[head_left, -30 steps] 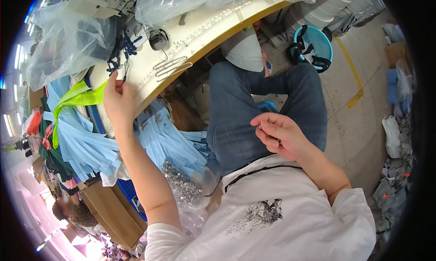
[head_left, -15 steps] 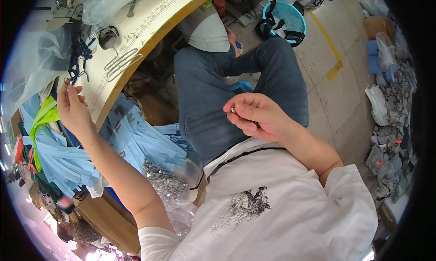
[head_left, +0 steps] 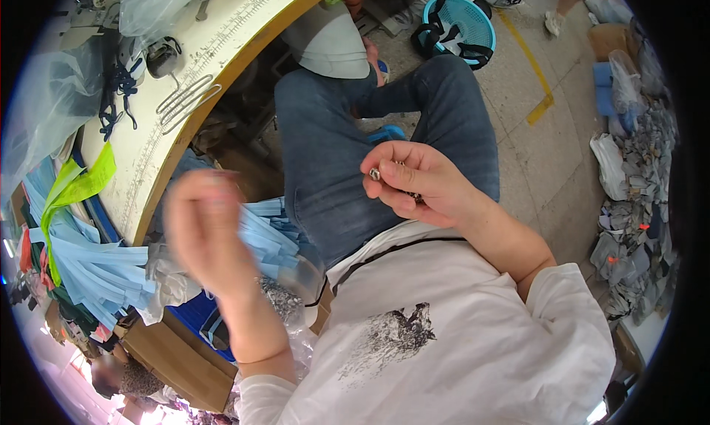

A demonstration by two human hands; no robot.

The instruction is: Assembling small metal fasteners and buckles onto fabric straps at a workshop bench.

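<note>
My right hand is raised over my lap in blue jeans, its fingers curled around several small metal pieces; one shows at the thumb tip. My left hand is blurred in mid-air, just off the yellow-edged work table, above a clear bag of small metal parts. Whether it holds anything is hidden by the blur. Light blue fabric strips hang off the table to its left, with a lime green strip across them.
Metal clips and a dark cord lie on the table by clear plastic bags. A blue basket stands on the floor ahead. Heaps of grey scraps line the right side. Cardboard boxes sit at lower left.
My left hand has come away from the table edge and the fabric strips and swung down toward my body. My right hand has stayed over my lap, lifting slightly.
</note>
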